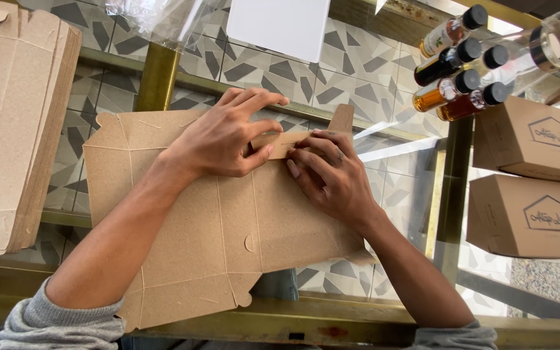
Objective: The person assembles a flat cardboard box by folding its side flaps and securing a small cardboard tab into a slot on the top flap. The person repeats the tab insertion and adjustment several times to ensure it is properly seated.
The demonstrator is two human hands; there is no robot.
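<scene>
A flat brown cardboard box blank (228,227) lies on a glass tabletop in front of me. My left hand (218,136) presses down on its upper middle, fingers spread and thumb against a small folded flap (283,144). My right hand (332,175) rests just right of it, fingertips pinching that same flap along its fold. Grey sleeves cover both forearms near the bottom edge.
A stack of flat cardboard blanks (14,116) sits at the left. Several small dark-capped bottles (455,65) lie at the upper right beside a clear jar (552,48). Two assembled brown boxes (529,175) stand at the right. A brass table frame (157,78) shows under the glass.
</scene>
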